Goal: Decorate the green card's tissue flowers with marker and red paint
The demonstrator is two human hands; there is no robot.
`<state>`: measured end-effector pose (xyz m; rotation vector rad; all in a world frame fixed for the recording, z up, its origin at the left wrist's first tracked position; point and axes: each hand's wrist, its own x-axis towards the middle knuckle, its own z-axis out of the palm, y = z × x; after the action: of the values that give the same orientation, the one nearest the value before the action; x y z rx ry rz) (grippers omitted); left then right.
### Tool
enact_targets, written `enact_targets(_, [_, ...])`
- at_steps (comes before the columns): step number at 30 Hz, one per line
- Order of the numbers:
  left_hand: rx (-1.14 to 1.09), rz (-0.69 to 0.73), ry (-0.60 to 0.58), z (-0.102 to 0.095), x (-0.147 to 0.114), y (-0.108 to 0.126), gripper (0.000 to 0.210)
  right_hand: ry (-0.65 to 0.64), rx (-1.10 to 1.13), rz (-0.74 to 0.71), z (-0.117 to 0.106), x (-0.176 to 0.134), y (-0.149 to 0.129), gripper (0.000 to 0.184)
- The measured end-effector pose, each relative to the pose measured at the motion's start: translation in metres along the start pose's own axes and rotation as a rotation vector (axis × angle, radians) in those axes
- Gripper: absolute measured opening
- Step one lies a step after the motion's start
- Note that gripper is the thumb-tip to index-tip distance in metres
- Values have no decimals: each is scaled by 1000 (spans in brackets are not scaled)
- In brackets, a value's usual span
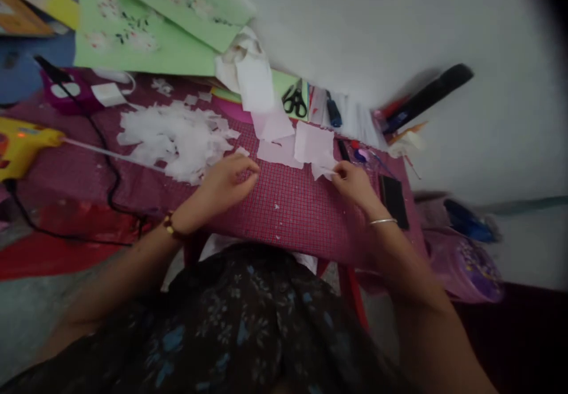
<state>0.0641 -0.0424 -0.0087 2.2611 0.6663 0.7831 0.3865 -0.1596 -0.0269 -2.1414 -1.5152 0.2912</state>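
Observation:
My left hand (231, 178) is above the table's front half, fingers curled and thumb tip close to the forefinger. Anything pinched there is too small or hidden to make out. Beside it lies a heaped pile of white cut paper pieces (177, 136); one small white scrap (242, 151) shows just behind the fingers. To the right, my right hand (352, 184) is closed in a pinch on a thin white paper piece (326, 171). Just beyond that hand are flat white paper sheets (314, 142), some overlapping.
A yellow glue gun (26, 145) with a glue stick and black cord is at left. Black scissors (295, 99) and a dark blue-handled tool (333, 110) lie at the back. A dark phone-like slab (393, 202) rests right. Green flowered sheets (146, 33) stand behind.

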Motion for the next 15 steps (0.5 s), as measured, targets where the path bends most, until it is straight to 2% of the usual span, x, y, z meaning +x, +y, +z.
enact_targets(2, [-20, 66, -89, 0, -7, -4, 17, 120, 293, 153, -16, 8, -3, 9])
enact_targets(4, [1, 117, -158, -1, -11, -8, 20, 273, 465, 225, -32, 15, -10, 10])
enact_targets(6, [63, 149, -224, -2, -14, -9, 23, 452, 439, 206, -42, 21, -22, 7])
enact_targets(8, [154, 191, -308, -4, -15, -10, 25, 595, 277, 129, -41, 29, -36, 2])
enact_targets(9, [201, 220, -354, -4, -14, -10, 26, 627, 170, 81, -35, 33, -43, 2])
enact_targets(11, [272, 272, -433, -6, -11, -10, 26, 559, -45, -11, -17, 42, -53, 9])
enact_targets(15, [317, 282, -560, -10, 0, -10, 24, 99, -272, -131, 28, 54, -61, 26])
